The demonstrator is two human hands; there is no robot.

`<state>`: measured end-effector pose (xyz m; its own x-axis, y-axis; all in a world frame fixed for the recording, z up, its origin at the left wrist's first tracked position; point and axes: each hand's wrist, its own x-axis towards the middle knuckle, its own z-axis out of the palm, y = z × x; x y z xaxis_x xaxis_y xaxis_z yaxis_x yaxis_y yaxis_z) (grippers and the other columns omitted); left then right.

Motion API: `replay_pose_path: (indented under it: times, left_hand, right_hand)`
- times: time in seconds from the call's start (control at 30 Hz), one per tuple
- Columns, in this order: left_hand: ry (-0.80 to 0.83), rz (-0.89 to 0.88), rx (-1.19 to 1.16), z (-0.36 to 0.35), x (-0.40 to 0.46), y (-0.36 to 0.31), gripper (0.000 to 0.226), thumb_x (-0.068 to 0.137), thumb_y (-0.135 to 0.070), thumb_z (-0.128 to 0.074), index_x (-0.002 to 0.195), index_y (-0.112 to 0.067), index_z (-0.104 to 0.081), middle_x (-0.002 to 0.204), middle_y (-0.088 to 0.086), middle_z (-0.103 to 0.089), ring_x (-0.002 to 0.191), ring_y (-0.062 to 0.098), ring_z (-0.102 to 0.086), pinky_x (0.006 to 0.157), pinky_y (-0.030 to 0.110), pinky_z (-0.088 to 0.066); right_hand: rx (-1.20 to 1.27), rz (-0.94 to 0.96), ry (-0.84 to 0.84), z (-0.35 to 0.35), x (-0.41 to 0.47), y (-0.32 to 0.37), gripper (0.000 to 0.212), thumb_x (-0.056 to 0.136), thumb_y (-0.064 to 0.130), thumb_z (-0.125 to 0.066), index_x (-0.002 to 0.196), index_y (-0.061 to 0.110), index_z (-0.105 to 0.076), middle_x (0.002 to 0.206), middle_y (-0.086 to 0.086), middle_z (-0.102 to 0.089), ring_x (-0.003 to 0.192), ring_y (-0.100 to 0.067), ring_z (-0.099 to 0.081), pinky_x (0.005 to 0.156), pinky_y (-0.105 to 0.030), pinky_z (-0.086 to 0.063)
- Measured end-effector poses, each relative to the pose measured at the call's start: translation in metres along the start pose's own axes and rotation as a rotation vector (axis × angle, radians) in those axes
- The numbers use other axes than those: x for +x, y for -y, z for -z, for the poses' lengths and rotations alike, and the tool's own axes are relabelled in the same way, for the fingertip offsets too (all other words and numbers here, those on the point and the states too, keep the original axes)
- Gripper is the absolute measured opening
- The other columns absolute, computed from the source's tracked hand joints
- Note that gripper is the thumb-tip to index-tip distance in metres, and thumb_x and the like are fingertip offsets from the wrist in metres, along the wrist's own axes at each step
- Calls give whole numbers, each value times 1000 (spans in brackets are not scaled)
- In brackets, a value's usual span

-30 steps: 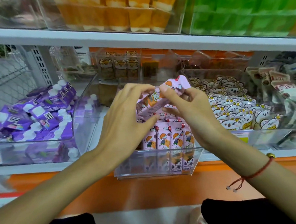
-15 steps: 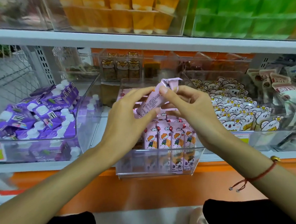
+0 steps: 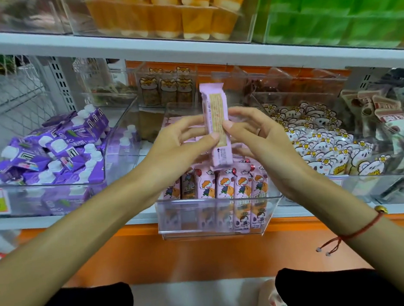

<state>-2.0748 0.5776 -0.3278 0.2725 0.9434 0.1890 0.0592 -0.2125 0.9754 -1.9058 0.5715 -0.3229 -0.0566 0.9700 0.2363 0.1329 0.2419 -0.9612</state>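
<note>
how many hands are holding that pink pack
2. The left hand pinches the pink pack by its left edge and the right hand pinches its right edge, holding it upright above the clear bin.

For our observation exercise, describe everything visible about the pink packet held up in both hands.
The pink packet is long, narrow and glossy, like plastic film, with crimped ends. It stands upright, back seam and unreadable small print facing the camera. The left hand and right hand pinch its middle from either side, above a clear bin of matching packets.
</note>
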Motion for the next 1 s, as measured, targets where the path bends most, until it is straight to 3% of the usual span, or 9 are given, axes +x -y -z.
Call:
replay_pose_path:
  times: [0.1, 0.23, 0.3, 0.4, 0.53, 0.67, 0.8, 0.87, 1.0]
  left_hand:
    - [-14, -141, 60, 8, 0, -2, 45, 81, -4, -71, 121, -19, -58, 119, -4, -67, 108, 2, -63, 96, 17, -48]
    - [5, -171, 24, 12, -2, 0, 49, 69, -11, -75, 114, -17, -60, 117, 4, -67, 112, 11, -63, 101, 22, -46]
    - [11, -172, 17, 12, -2, 2, 49, 71, -5, -75, 117, -14, -59, 118, 5, -67, 112, 12, -63, 101, 22, -46]
    - [20, -168, -10, 12, -1, 3, 48, 80, 2, -69, 124, -11, -56, 121, 3, -66, 112, 10, -63, 100, 21, -46]
    - [-2, -105, -159, 14, 3, 2, 41, 86, -8, -65, 125, -14, -54, 118, 0, -69, 112, 13, -64, 89, 23, -53]
    - [-69, -30, -286, 14, 3, -1, 50, 76, -25, -71, 121, -11, -54, 113, 1, -71, 106, 14, -67, 82, 23, -56]
    - [-239, -109, -163, 17, 3, -4, 79, 63, -26, -78, 132, -33, -40, 133, -8, -53, 117, 7, -58, 90, 26, -53]
    - [-181, -162, -76, 17, 0, -6, 67, 74, -17, -76, 131, -35, -45, 130, -8, -56, 112, 6, -61, 86, 20, -53]
    - [-124, -229, 38, 9, -4, -8, 38, 86, -8, -67, 120, -25, -59, 113, -2, -68, 98, 5, -68, 81, 16, -52]
  right_hand:
    - [-44, 155, 82, 1, -3, 2, 37, 86, 10, -68, 119, 24, -62, 113, -1, -68, 104, -9, -64, 90, -25, -52]
    - [-70, 274, 107, -1, -6, 1, 36, 77, 8, -75, 106, 28, -65, 106, 8, -71, 106, -6, -63, 96, -27, -50]
    - [-80, 289, 105, -1, -5, 0, 38, 77, 8, -76, 106, 30, -65, 104, 11, -71, 105, -6, -63, 95, -26, -50]
    - [-116, 280, 94, 0, -4, -1, 45, 79, 10, -75, 117, 30, -63, 109, 7, -69, 108, -7, -61, 96, -28, -49]
    - [-211, 282, 81, -3, -6, -4, 63, 80, 22, -75, 134, 32, -44, 122, 6, -61, 116, 0, -55, 99, -21, -44]
    - [-155, 326, 31, -9, -8, 0, 31, 87, 14, -68, 117, 20, -58, 112, 4, -66, 102, -2, -61, 84, -17, -49]
    - [-70, 196, -34, -4, -4, 2, 21, 92, 21, -62, 112, 20, -63, 96, -13, -69, 88, -8, -65, 77, -25, -53]
    - [-7, 96, -89, -1, -1, 2, 20, 92, 25, -60, 110, 18, -65, 91, -11, -70, 84, -11, -64, 80, -30, -56]
    - [180, -28, -134, 3, 2, 3, 25, 92, 35, -57, 106, 17, -65, 100, -2, -72, 90, -9, -66, 73, -18, -50]
